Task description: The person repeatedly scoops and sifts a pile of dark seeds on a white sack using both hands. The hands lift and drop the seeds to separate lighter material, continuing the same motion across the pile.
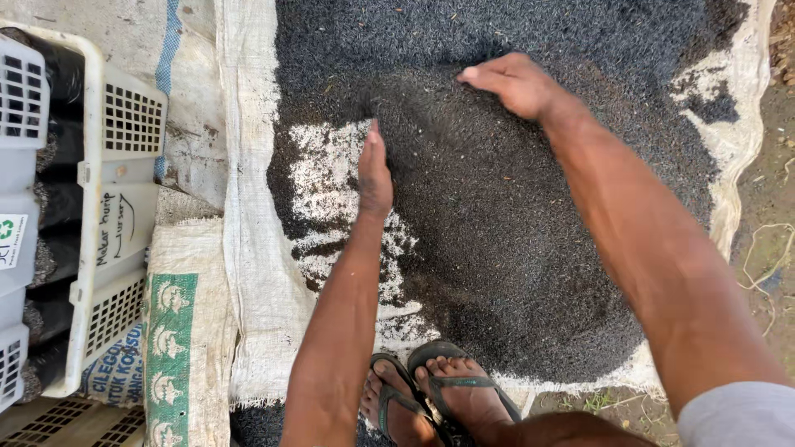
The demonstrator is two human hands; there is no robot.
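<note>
Gathering step: left hand [374, 174] and right hand [513, 83], both flat and unclenched, rake grit [497, 240] at centre; next, heaping likely.

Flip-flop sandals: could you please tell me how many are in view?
2. The left sandal and the right sandal sit side by side at the bottom centre, worn on the person's feet at the near edge of the white woven sack; their heels are cut off by the frame.

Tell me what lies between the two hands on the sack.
In the head view, only the mound of dark seeds lies between the left hand and the right hand; nothing else sits there.
</note>
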